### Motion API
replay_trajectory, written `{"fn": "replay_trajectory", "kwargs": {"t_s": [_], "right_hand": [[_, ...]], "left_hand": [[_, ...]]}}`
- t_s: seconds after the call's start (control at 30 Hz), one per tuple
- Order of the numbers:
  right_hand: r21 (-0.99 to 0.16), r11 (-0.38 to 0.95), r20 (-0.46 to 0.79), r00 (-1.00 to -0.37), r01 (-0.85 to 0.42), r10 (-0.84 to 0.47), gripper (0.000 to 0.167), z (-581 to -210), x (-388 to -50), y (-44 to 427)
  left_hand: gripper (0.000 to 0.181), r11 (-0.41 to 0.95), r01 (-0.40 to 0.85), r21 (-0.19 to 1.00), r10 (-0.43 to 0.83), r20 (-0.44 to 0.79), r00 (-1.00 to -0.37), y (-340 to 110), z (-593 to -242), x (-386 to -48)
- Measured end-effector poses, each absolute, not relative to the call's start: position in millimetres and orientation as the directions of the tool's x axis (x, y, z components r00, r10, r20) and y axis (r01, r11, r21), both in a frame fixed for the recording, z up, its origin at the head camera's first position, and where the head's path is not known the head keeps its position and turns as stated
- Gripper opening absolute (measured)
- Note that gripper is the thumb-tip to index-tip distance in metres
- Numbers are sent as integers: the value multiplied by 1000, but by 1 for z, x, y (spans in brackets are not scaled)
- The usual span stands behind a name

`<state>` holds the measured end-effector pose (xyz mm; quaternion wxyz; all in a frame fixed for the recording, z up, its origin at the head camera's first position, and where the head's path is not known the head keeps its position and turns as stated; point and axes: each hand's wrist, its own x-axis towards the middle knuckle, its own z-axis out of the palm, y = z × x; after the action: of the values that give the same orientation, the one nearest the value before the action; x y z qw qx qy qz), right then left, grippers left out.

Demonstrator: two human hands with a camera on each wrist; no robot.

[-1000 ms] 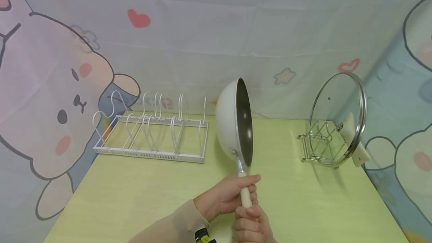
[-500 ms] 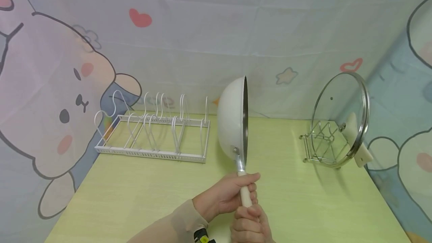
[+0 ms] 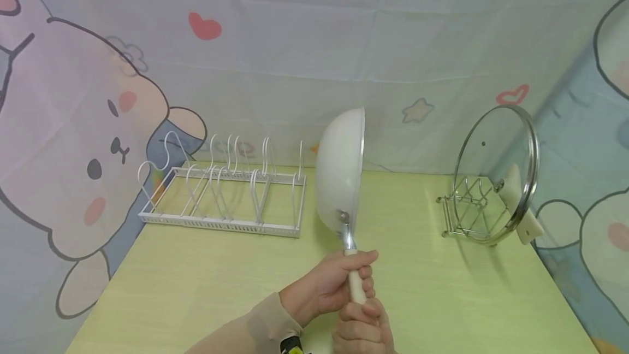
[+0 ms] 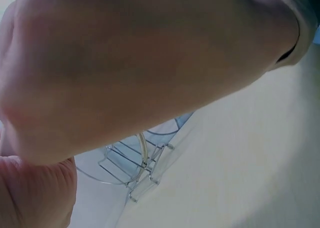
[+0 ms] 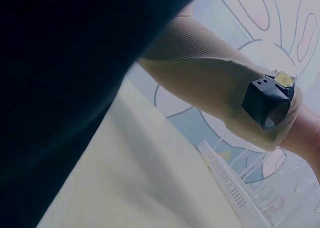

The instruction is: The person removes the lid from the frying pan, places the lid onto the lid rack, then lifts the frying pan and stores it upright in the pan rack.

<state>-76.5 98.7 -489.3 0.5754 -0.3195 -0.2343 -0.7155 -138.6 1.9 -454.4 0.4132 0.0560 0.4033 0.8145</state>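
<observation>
A white frying pan [image 3: 340, 171] with deep rounded sides is held up on edge in the head view. Its outer side faces left and toward me, and its dark inside is hidden. My left hand [image 3: 334, 284] grips the cream handle [image 3: 357, 287] just below the metal neck, thumb lying across it. Lower down, my right hand [image 3: 362, 328] is wrapped round the same handle's end. Part of my left hand [image 4: 40, 118] fills the left wrist view, with the pan out of sight. A dark blurred shape covers much of the right wrist view, where the left sleeve [image 5: 215, 83] shows.
Left of the pan lies a white wire rack [image 3: 223, 225] with several upright loops. At the right a small metal rack [image 3: 454, 214] carries a glass lid [image 3: 491, 173] and a cream flat utensil [image 3: 528, 226]. A patterned cloth [image 3: 304, 48] hangs behind the yellow-green table [image 3: 196, 277].
Both hands have kept their grip while the pan turned about its handle. Its dark inside, seen a second ago, has swung out of view to the right.
</observation>
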Motion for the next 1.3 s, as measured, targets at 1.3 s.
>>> {"fn": "replay_trajectory", "kwargs": {"t_s": [1.3], "right_hand": [[-230,-189,726,39,955,-687,44,-445,-91,83]], "left_hand": [[33,-374,-575,728,742,-137,-656,-15,-418,-142]]}}
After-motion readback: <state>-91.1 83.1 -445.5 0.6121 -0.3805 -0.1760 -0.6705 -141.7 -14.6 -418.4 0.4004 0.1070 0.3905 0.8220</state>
